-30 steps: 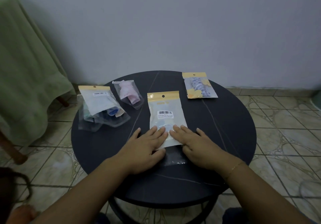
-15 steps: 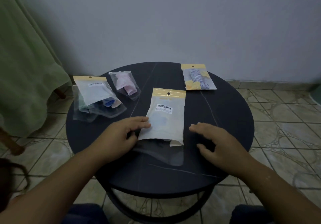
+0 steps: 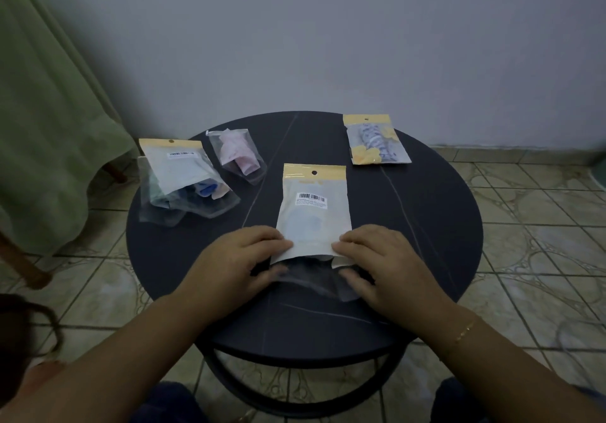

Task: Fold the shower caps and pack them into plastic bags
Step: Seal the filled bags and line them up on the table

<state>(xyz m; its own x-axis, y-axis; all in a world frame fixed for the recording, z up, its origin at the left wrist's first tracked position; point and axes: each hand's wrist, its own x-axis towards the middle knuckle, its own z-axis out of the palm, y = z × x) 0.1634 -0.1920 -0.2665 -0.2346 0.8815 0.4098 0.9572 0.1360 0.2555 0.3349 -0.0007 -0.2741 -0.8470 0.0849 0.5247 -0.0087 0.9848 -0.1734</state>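
A white barcode sticker (image 3: 311, 199) is showing on the yellow-topped, frosted plastic bag (image 3: 314, 212), just beyond the fingers (image 3: 278, 242) of both hands; its printed lines are proving too small to read. Well beyond the left fingers, another yellow-topped bag (image 3: 177, 166) is carrying a similar barcode label (image 3: 181, 154), equally illegible.

Both hands, left (image 3: 242, 258) and right (image 3: 383, 258), pinch near end of centre bag (image 3: 314, 216) on round dark bench (image 3: 426, 225); three packed bags frame-top.
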